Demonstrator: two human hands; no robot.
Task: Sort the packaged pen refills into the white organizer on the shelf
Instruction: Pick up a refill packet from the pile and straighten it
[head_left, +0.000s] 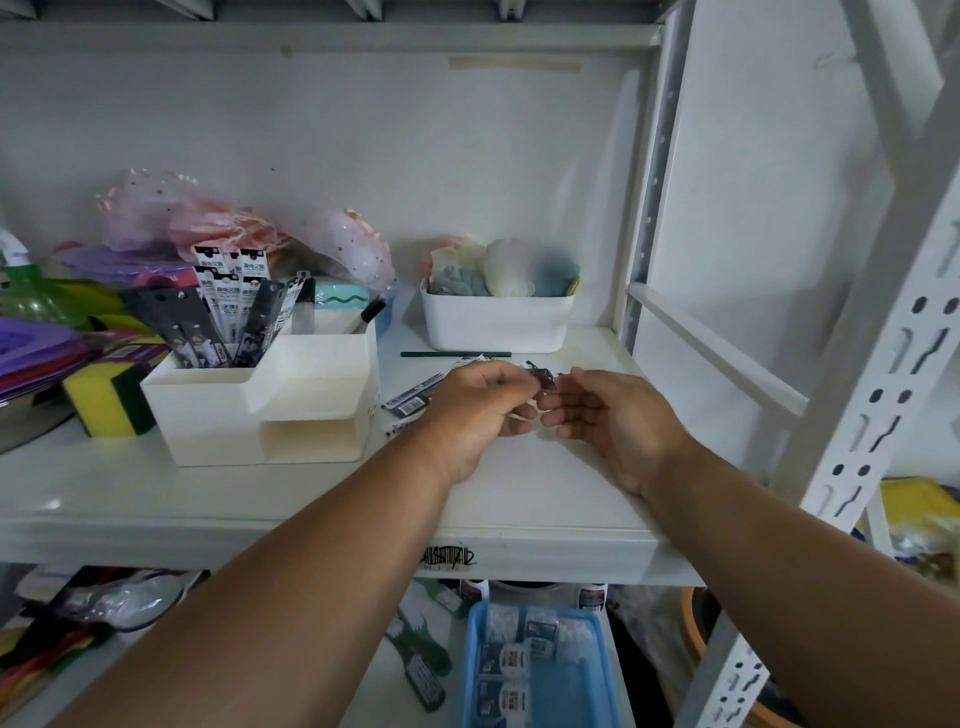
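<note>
Left hand (480, 410) fingers pinch dark refill pack (544, 378), apparently; right hand (613, 415) fingers loosely curled beside.

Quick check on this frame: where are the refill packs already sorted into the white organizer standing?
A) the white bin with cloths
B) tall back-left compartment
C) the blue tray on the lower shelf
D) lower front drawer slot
B: the sorted refill packs stand upright in the tall back-left compartment of the white organizer; its lower front slot shows nothing inside, and more loose packs lie on the shelf beside the left hand.
</note>
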